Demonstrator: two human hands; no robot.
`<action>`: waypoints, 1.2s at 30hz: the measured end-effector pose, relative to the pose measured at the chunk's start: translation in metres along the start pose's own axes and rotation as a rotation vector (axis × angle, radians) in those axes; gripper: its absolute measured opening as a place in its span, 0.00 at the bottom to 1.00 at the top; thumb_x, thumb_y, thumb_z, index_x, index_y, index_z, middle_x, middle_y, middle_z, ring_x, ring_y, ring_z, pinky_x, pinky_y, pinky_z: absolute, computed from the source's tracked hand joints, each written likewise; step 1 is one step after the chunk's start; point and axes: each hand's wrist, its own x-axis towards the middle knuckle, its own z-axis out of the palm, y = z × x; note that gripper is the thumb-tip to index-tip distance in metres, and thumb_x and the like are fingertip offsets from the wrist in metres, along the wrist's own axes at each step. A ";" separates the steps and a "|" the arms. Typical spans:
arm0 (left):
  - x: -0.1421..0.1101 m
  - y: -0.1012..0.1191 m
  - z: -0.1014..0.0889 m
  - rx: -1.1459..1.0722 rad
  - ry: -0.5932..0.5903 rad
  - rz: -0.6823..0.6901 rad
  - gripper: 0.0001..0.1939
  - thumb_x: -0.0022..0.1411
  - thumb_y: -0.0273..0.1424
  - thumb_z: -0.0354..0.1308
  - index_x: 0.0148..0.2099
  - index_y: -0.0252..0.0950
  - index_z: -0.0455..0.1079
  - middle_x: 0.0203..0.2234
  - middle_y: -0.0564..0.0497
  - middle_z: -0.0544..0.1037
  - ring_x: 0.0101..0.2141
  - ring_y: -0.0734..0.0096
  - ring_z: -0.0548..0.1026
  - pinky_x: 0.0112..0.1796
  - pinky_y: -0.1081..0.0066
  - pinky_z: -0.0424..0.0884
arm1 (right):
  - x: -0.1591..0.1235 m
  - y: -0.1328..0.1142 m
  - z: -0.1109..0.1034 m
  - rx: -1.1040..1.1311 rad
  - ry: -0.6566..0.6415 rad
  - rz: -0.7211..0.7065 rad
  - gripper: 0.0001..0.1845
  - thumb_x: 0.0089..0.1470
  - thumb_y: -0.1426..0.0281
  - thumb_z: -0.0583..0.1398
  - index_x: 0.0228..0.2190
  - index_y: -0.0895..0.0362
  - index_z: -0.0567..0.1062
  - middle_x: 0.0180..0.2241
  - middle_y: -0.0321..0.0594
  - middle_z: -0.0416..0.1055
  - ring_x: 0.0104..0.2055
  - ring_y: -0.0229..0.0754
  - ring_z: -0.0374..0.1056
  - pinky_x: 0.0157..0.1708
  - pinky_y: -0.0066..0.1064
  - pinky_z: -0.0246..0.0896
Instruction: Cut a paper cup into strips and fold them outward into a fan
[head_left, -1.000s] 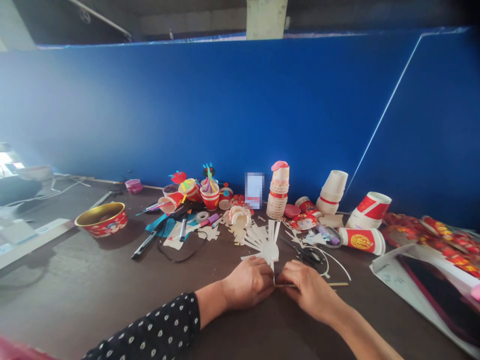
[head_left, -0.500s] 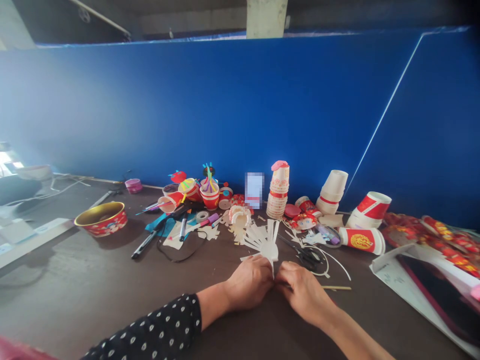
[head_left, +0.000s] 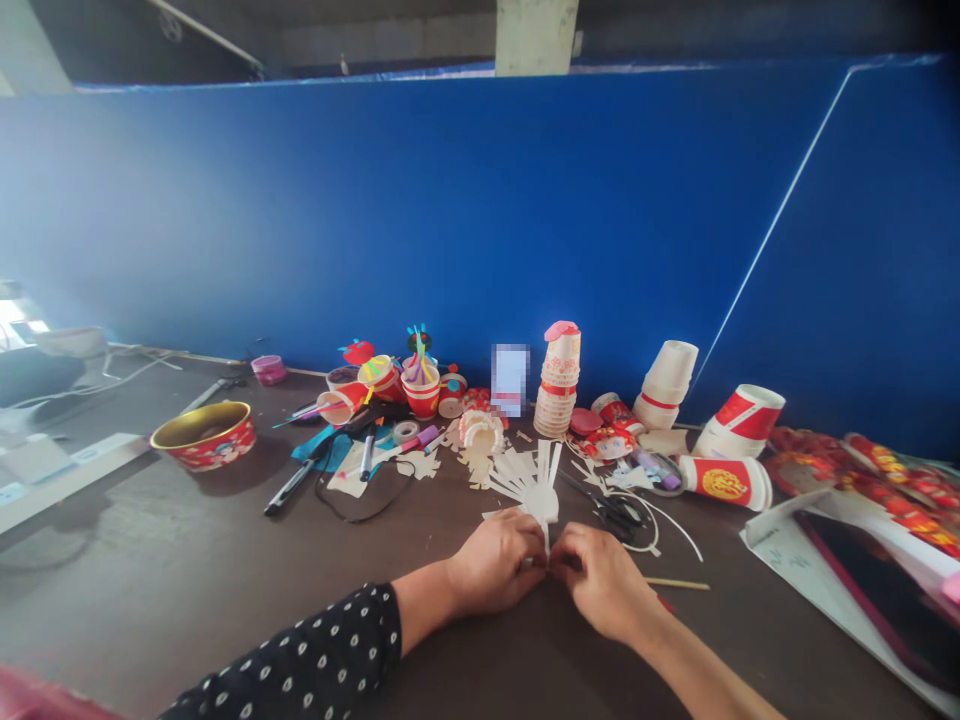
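A white paper cup cut into a fan of strips [head_left: 536, 492] lies on the dark table at the centre. My left hand [head_left: 501, 562] is closed over its near strips, fingers curled. Across from it, my right hand [head_left: 600, 575] pinches the end of one strip that points toward me. The fingertips of both hands nearly meet there. Black scissors [head_left: 619, 515] rest just beyond my right hand, beside a thin white ring of cup rim [head_left: 660, 515]. A thin wooden stick [head_left: 679, 583] lies to the right of my right wrist, with a bit of red near it.
Stacked paper cups [head_left: 556, 390] stand at the back, with a red cup [head_left: 726, 483] on its side at right. A phone [head_left: 885, 590] lies on white card. Markers [head_left: 367, 452] and paper scraps spread centre-left, near a gold-lined red bowl [head_left: 204, 437]. A blue partition [head_left: 450, 220] rises behind.
My right hand has shifted slightly, its fingers pinching a little lower on the strip. The left hand stays nearly in place. A bit of red now shows beside my right wrist.
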 end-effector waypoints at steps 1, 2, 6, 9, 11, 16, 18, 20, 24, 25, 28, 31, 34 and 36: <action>0.000 0.000 0.001 0.011 0.003 0.004 0.05 0.57 0.28 0.52 0.31 0.35 0.68 0.31 0.50 0.73 0.34 0.70 0.69 0.41 0.70 0.64 | 0.000 0.000 0.000 -0.001 0.005 0.008 0.09 0.45 0.77 0.55 0.22 0.55 0.75 0.27 0.36 0.72 0.32 0.39 0.68 0.31 0.26 0.56; -0.001 -0.001 0.002 0.021 0.007 0.009 0.06 0.58 0.28 0.51 0.31 0.35 0.69 0.31 0.50 0.74 0.34 0.70 0.70 0.40 0.70 0.64 | 0.000 0.000 0.000 -0.003 0.007 0.015 0.09 0.45 0.76 0.55 0.22 0.55 0.75 0.27 0.36 0.72 0.32 0.39 0.68 0.31 0.26 0.56; -0.002 -0.001 0.004 0.078 0.008 0.034 0.07 0.59 0.30 0.51 0.32 0.36 0.69 0.33 0.50 0.74 0.36 0.70 0.70 0.40 0.69 0.64 | 0.001 -0.001 0.000 -0.008 0.004 0.026 0.08 0.45 0.76 0.55 0.22 0.55 0.74 0.26 0.37 0.72 0.31 0.39 0.68 0.30 0.26 0.56; -0.002 0.001 0.004 0.126 -0.015 0.041 0.08 0.59 0.29 0.50 0.31 0.35 0.69 0.33 0.50 0.74 0.35 0.69 0.70 0.39 0.69 0.65 | 0.000 0.000 0.000 -0.025 0.000 0.028 0.08 0.44 0.77 0.55 0.22 0.56 0.73 0.26 0.37 0.72 0.31 0.39 0.68 0.30 0.26 0.56; -0.001 0.002 0.004 0.138 -0.018 0.046 0.08 0.59 0.29 0.50 0.31 0.35 0.69 0.32 0.50 0.74 0.34 0.70 0.70 0.38 0.70 0.65 | -0.001 0.001 0.000 -0.039 -0.008 0.023 0.08 0.45 0.77 0.55 0.23 0.56 0.74 0.27 0.37 0.72 0.32 0.40 0.68 0.31 0.26 0.56; -0.001 0.002 0.005 0.112 0.027 0.044 0.07 0.58 0.27 0.50 0.30 0.34 0.69 0.32 0.51 0.74 0.34 0.70 0.70 0.37 0.71 0.65 | -0.006 0.001 -0.005 -0.056 -0.029 -0.013 0.08 0.49 0.75 0.54 0.25 0.55 0.74 0.28 0.38 0.71 0.32 0.40 0.68 0.31 0.26 0.56; -0.001 0.001 0.006 0.092 0.048 0.032 0.06 0.57 0.26 0.51 0.30 0.34 0.68 0.32 0.50 0.74 0.34 0.70 0.70 0.37 0.71 0.65 | -0.007 -0.001 -0.007 -0.075 -0.023 -0.056 0.08 0.50 0.75 0.54 0.25 0.56 0.72 0.28 0.37 0.70 0.32 0.39 0.67 0.30 0.26 0.55; -0.001 0.000 0.007 0.077 0.062 0.021 0.05 0.54 0.24 0.51 0.29 0.34 0.68 0.32 0.50 0.74 0.33 0.70 0.70 0.36 0.71 0.65 | -0.008 -0.004 -0.007 -0.138 -0.014 -0.090 0.09 0.51 0.75 0.53 0.23 0.56 0.71 0.28 0.38 0.69 0.32 0.39 0.65 0.30 0.26 0.54; 0.001 0.000 0.009 0.070 0.066 0.020 0.06 0.52 0.22 0.50 0.28 0.34 0.67 0.30 0.49 0.73 0.33 0.70 0.69 0.36 0.71 0.66 | -0.008 -0.008 -0.005 -0.307 -0.011 -0.123 0.13 0.53 0.76 0.52 0.21 0.56 0.70 0.27 0.39 0.67 0.33 0.40 0.63 0.32 0.28 0.53; 0.001 0.000 0.009 0.070 0.066 0.017 0.06 0.52 0.22 0.49 0.28 0.34 0.67 0.30 0.49 0.73 0.33 0.70 0.69 0.36 0.70 0.66 | -0.008 -0.008 -0.004 -0.331 -0.009 -0.137 0.13 0.54 0.76 0.51 0.21 0.56 0.70 0.28 0.39 0.67 0.34 0.40 0.63 0.32 0.29 0.52; 0.002 0.001 0.008 0.069 0.060 -0.015 0.07 0.52 0.21 0.49 0.28 0.33 0.67 0.30 0.49 0.73 0.33 0.69 0.69 0.37 0.71 0.66 | -0.008 -0.007 -0.001 -0.370 0.011 -0.181 0.15 0.55 0.76 0.49 0.23 0.56 0.70 0.29 0.40 0.67 0.34 0.40 0.62 0.32 0.30 0.52; 0.003 0.002 0.006 0.040 0.047 -0.034 0.06 0.51 0.22 0.51 0.28 0.33 0.68 0.30 0.49 0.73 0.33 0.70 0.69 0.37 0.72 0.65 | -0.007 -0.005 0.001 -0.392 0.029 -0.206 0.14 0.55 0.78 0.48 0.25 0.57 0.70 0.30 0.41 0.67 0.34 0.40 0.61 0.33 0.30 0.51; 0.003 0.002 0.005 0.002 0.038 -0.053 0.05 0.52 0.23 0.52 0.28 0.33 0.68 0.30 0.49 0.73 0.33 0.70 0.69 0.37 0.72 0.65 | -0.005 -0.004 0.002 -0.403 0.038 -0.206 0.13 0.53 0.79 0.49 0.26 0.57 0.70 0.29 0.41 0.66 0.33 0.41 0.61 0.33 0.31 0.50; 0.003 0.003 0.004 -0.007 0.030 -0.076 0.06 0.53 0.23 0.51 0.27 0.33 0.67 0.30 0.49 0.73 0.33 0.71 0.69 0.37 0.73 0.65 | -0.005 -0.004 0.002 -0.406 0.044 -0.190 0.12 0.51 0.81 0.50 0.26 0.58 0.71 0.29 0.40 0.66 0.34 0.41 0.61 0.33 0.31 0.50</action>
